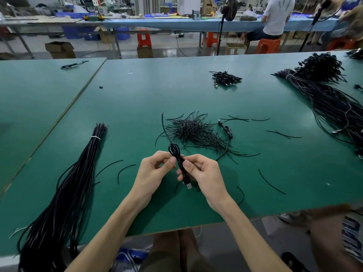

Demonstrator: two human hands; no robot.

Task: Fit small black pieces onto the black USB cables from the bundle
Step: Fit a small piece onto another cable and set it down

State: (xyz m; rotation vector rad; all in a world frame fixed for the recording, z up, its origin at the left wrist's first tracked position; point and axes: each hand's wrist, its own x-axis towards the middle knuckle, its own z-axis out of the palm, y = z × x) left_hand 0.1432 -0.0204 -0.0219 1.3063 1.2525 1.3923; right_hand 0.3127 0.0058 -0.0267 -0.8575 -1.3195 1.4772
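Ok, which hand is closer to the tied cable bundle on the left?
Left. The left hand sits between the tied cable bundle and the coiled USB cable it pinches; the right hand pinches that cable from the other side, farther from the bundle.

black cable [177, 160], green table [127, 107], red stool [144, 38]

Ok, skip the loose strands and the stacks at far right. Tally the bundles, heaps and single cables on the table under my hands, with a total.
Tied long-cable bundle: 1
Pile of thin strands: 1
Heap of coiled cables: 1
Single coiled cables: 2 (held cable pinched by left hand and right hand; lying cable beside the pile)
Total: 5
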